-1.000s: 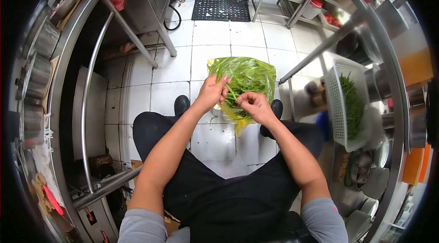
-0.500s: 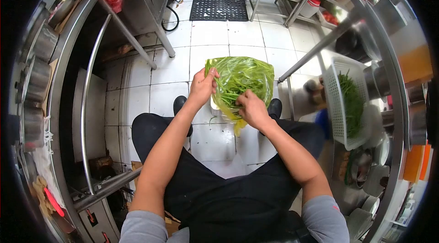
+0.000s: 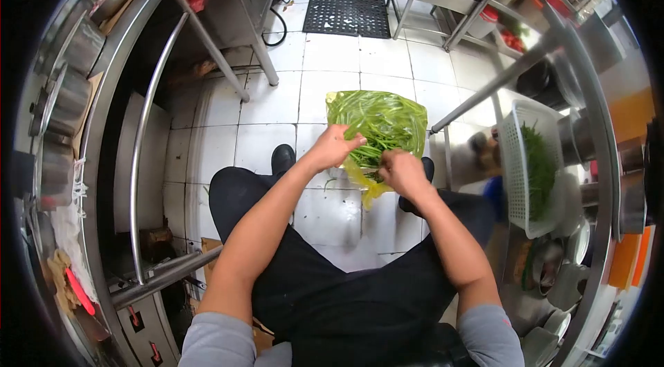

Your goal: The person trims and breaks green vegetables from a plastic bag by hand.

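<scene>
Yellow-green plastic bag [image 3: 379, 103], centre of frame: contains long green stalks [image 3: 384, 140], visible through the film and at the open lower edge. White perforated basket [image 3: 517, 184], right of frame: holds leafy greens [image 3: 537, 166]. Stalks lie between the two hands. Left hand [image 3: 335, 148]: fingers bent at bag's left edge, thumb extended beside stalks; grip cannot be told. Right hand [image 3: 405, 173]: fingers curled against bag's lower right; contents, if any, hidden.

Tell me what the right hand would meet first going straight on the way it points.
Most likely the green stems at the mouth of the yellow-green bag; the right hand seems almost at them, though depth is unclear.
</scene>
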{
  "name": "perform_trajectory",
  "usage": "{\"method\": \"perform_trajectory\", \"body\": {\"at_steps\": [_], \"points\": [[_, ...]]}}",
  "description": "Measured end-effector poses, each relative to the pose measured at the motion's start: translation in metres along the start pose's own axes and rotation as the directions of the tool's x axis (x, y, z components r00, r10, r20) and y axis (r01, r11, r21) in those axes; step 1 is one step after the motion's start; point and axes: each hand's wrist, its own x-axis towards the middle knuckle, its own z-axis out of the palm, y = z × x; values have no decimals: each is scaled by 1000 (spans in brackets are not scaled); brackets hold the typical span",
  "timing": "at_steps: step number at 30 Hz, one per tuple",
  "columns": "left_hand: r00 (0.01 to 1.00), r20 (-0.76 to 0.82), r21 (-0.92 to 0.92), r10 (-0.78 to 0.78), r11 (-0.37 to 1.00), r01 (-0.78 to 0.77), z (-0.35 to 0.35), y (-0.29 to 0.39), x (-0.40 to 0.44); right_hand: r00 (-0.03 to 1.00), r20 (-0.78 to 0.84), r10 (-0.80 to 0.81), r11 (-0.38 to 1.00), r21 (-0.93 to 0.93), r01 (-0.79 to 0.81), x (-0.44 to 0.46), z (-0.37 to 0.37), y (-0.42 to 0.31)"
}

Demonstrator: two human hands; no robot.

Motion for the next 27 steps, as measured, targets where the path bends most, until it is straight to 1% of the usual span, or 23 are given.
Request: {"method": "perform_trajectory", "body": {"at_steps": [2,3,4,5,6,7,8,9,11,12,14,15,17,18,20,22,24,25,27], "points": [[1000,-9,-8,-11,1000,11,12,-2,-1,999,-36,40,974,223,-31,1,-19,1],[998,20,-40,64,997,-63,19,2,-5,999,-34,38,975,222,-29,2,-24,-1],[989,46,-73,140,988,-136,26,4,-7,995,-13,100,905,417,-86,2,-28,-2],[939,25,-85,343,937,-340,36,-26,9,987,21,158,792,594,-139,2,-31,-3],[939,28,-84,342,937,-339,35,-21,8,987,21,160,791,596,-141,3,-34,-5],[942,107,82,319,941,-328,34,-17,6,985,10,171,775,615,-141,4,-35,-7],[941,183,246,285,914,-324,33,-12,5,983,-3,184,760,634,-141,4,-36,-8],[939,192,245,285,913,-327,32,-11,6,981,-5,192,759,635,-145,4,-35,-5],[955,206,245,214,933,-262,27,-10,7,994,-75,85,791,611,-22,3,-32,-1],[955,208,246,213,933,-262,25,-12,8,993,-75,87,791,612,-23,4,-33,-1],[965,221,261,142,945,-199,21,-16,10,987,-146,-65,932,345,113,5,-36,-1],[964,226,261,142,944,-200,20,-16,9,987,-147,-61,933,344,109,6,-34,-1],[962,226,292,152,932,-215,20,-17,9,987,-154,-55,958,270,95,10,-26,-4],[960,232,293,156,930,-222,19,-11,6,986,-160,-49,959,267,92,11,-23,-6],[981,158,193,108,971,-138,17,1,1,975,-167,144,892,448,-55,13,-19,-11],[984,137,173,112,976,-135,16,1,0,975,-166,150,879,474,-55,14,-18,-12],[987,114,144,117,981,-133,14,1,1,939,-242,244,860,502,-94,16,-15,-9],[989,119,144,93,984,-110,12,0,1,939,-242,243,863,497,-95,16,-15,-3],[990,126,144,69,986,-87,11,-2,1,958,-225,176,875,482,-47,17,-17,8]]}}
